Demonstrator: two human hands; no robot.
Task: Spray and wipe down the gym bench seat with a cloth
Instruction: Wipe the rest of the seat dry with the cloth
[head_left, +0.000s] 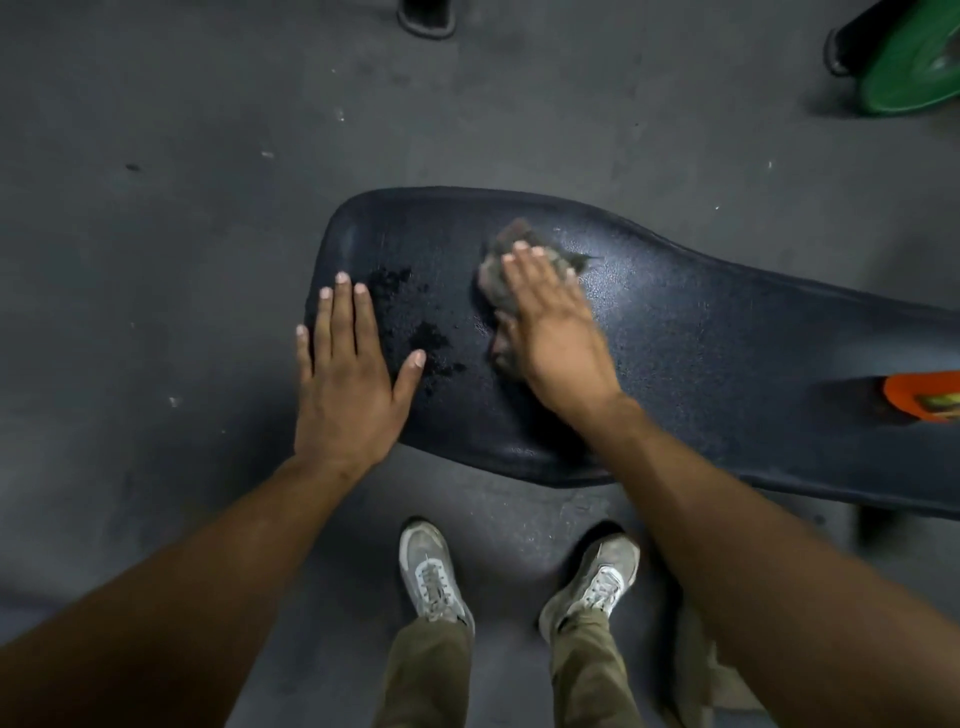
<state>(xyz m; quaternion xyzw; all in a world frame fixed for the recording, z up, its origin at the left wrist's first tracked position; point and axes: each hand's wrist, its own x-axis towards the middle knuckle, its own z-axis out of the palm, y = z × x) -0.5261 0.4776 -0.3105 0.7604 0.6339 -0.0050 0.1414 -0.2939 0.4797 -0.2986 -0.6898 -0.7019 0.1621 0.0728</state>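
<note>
Two bare forearms are stretched down over the dark bench seat (675, 332); the left hand (348, 384) is laid flat at its end, fingers splayed and gripping nothing. The right hand (553, 332) is pressed palm-down, fingers extended, onto the crumpled grey cloth (498, 275) at mid-seat; wet patches (415, 332) are seen between the hands.

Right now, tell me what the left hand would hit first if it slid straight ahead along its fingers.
Nothing solid, apparently: the left hand points past the bench seat's rounded end, with only bare floor beyond. Depth is uncertain.
</note>
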